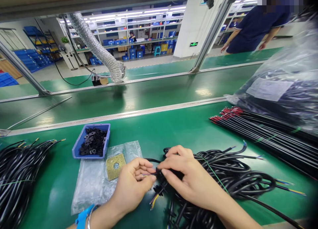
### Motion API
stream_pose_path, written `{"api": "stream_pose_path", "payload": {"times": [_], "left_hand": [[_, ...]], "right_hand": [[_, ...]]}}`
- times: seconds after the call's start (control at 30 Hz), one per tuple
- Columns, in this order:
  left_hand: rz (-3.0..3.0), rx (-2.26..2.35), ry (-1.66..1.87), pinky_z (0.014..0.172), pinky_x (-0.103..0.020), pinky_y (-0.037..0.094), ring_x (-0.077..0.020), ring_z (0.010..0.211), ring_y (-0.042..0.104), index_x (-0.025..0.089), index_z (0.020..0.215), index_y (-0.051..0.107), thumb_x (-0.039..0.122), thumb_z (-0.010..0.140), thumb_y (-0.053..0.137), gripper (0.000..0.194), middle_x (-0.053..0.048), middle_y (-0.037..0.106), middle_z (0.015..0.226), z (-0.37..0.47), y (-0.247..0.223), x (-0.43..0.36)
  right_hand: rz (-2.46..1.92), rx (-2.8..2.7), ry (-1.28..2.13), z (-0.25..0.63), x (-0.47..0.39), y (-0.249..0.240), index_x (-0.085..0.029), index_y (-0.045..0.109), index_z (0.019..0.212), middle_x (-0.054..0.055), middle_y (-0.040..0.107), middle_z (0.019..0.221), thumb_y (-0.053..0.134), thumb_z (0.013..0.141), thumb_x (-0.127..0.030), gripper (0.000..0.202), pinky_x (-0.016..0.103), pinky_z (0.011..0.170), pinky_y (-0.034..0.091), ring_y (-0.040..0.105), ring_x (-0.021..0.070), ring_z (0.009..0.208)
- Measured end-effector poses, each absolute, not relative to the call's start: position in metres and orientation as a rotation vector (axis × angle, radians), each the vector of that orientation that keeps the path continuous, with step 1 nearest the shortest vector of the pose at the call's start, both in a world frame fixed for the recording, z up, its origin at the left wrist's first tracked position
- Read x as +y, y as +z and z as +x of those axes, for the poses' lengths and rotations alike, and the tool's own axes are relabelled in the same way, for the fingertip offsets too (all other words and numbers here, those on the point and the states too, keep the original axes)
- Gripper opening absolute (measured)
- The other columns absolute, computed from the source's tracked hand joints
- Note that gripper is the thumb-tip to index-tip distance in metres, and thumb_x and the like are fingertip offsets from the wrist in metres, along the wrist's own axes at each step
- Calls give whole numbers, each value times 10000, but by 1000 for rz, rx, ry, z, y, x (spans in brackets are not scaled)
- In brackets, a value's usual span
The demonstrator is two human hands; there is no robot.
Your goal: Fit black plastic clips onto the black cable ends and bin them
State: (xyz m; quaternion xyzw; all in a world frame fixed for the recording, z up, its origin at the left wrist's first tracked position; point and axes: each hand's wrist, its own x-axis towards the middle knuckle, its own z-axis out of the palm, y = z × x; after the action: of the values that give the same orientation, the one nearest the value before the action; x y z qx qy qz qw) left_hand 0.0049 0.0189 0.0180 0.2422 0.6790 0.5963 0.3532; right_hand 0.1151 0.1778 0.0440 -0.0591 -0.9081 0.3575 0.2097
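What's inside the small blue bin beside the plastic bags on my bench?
The blue bin holds a heap of small black parts, some with a round hole. Whatever lies beneath the top layer is covered, so I can't tell.

Left hand (131, 186): bare. Left wrist, at seven o'clock in the view: one bright blue band (82, 218), broad, partly cut off by the lower edge. Adjoining it on the hand side: one narrow, curved, silver-coloured bracelet (88, 219), shiny finish. Right hand (185, 174): bare. Right forearm, at five o'clock: bare.
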Motion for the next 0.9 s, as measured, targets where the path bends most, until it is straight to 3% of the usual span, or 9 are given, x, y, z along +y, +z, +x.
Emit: {"api": "stream_pose_path", "payload": {"times": [0.1,0.2,0.37,0.53,0.7,0.8,0.9], "left_hand": [[1014,1832,1404,808,-328,505,-203,849,651,186,855,698,134,737,641,141,-65,695,885,8,25,10],[1221,1796,1303,844,-345,491,-225,902,645,196,922,727,117,733,629,227,-79,689,944,13,29,1],[1288,1739,1276,842,-350,515,-249,921,659,149,1053,733,103,698,640,370,-126,690,1005,19,26,-5],[1332,1720,1272,872,-339,528,-258,950,673,86,1083,739,76,699,628,400,-164,713,1029,18,26,-6],[1437,1785,1292,888,-328,536,-270,966,698,62,1065,746,87,729,622,359,-176,745,1037,18,26,-7],[1484,1909,1347,843,-330,546,-270,893,716,85,989,762,117,733,652,281,-156,764,965,13,30,-8],[1544,2112,1418,763,-315,543,-233,785,709,147,863,756,145,758,646,152,-106,766,843,-8,42,-9]], "right_hand": [[-298,-2124,1076,119,190,41,-252,703,867,39,682,823,540,881,-183,178,377,779,464,585,207,881],[-455,-1908,1053,120,198,48,-236,681,818,30,650,762,551,883,-221,146,328,682,484,605,180,747],[-290,-2472,798,103,181,69,-233,703,854,28,692,787,555,890,-212,154,331,720,457,615,184,774],[-186,-3118,180,66,157,59,-165,691,863,70,722,794,633,845,-161,60,350,710,361,625,253,848],[-166,-3162,120,58,158,47,-171,633,798,55,712,779,575,858,-87,118,335,676,343,644,230,786],[-82,-3081,223,74,164,44,-172,566,865,33,678,757,468,909,-68,149,365,803,381,641,195,751],[103,-2965,413,91,171,35,-196,498,902,-8,643,754,375,950,-77,177,432,994,311,624,153,719]]}}
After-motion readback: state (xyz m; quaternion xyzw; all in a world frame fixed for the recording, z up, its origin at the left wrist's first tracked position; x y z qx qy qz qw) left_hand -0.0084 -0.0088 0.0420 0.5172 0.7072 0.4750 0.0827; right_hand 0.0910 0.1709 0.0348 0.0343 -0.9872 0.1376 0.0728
